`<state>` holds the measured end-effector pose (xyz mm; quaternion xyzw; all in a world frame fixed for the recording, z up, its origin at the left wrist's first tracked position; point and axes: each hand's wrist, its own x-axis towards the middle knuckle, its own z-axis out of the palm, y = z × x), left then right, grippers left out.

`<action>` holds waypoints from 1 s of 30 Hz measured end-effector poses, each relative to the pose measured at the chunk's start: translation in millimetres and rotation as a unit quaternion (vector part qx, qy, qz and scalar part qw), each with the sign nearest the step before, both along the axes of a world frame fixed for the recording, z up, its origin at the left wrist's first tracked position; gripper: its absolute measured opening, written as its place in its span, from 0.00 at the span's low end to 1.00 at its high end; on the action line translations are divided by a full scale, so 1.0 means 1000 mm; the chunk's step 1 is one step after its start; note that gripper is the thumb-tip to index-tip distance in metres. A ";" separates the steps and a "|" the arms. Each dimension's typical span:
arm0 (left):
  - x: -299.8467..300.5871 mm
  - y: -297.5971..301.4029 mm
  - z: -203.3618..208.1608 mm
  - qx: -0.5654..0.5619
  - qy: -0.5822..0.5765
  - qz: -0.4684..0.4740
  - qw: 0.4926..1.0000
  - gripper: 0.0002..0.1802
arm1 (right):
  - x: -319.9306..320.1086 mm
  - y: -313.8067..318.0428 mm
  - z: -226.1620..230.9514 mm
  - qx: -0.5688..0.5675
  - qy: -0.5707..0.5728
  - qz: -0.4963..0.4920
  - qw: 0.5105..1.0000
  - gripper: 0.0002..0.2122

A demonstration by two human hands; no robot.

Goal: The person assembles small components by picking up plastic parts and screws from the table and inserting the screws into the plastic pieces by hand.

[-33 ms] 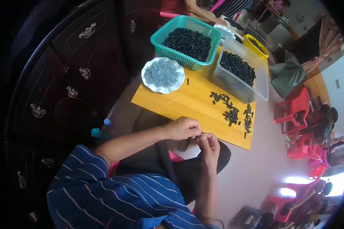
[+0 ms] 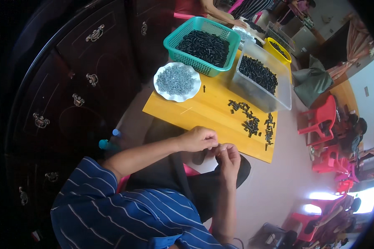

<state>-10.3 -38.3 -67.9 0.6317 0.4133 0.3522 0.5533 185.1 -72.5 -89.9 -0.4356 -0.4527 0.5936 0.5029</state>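
Over my lap, at the near edge of the yellow table (image 2: 183, 101), my left hand (image 2: 198, 139) and my right hand (image 2: 229, 159) meet fingertip to fingertip. Both are closed in a pinch. Whatever lies between the fingers is too small and hidden to make out. A white scalloped plate (image 2: 158, 92) of small shiny metal pieces, like screws or pins, sits at the table's left. Behind it stands a green basket (image 2: 207, 71) full of short black pieces. Loose black pieces (image 2: 251, 125) lie scattered at the right, and a single black piece (image 2: 204, 88) rests beside the plate.
A clear plastic bin (image 2: 257, 98) of black pieces stands at the table's right edge. Farther back are a yellow basket (image 2: 290, 61) and another person's arm (image 2: 220, 15). Dark wooden drawers (image 2: 77, 74) line the left. Red chairs (image 2: 326, 118) stand at the right.
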 end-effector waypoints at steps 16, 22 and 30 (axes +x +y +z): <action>-0.016 0.018 -0.040 0.228 0.154 0.113 0.955 0.07 | -0.008 0.149 -0.003 0.191 -0.619 -0.188 0.739 0.07; -0.015 0.021 -0.045 0.227 0.132 0.093 0.960 0.07 | -0.004 0.158 -0.004 0.221 -0.637 -0.200 0.710 0.07; -0.016 0.022 -0.046 0.243 0.126 0.103 0.956 0.07 | 0.072 0.126 0.001 0.231 -0.536 -0.260 0.769 0.04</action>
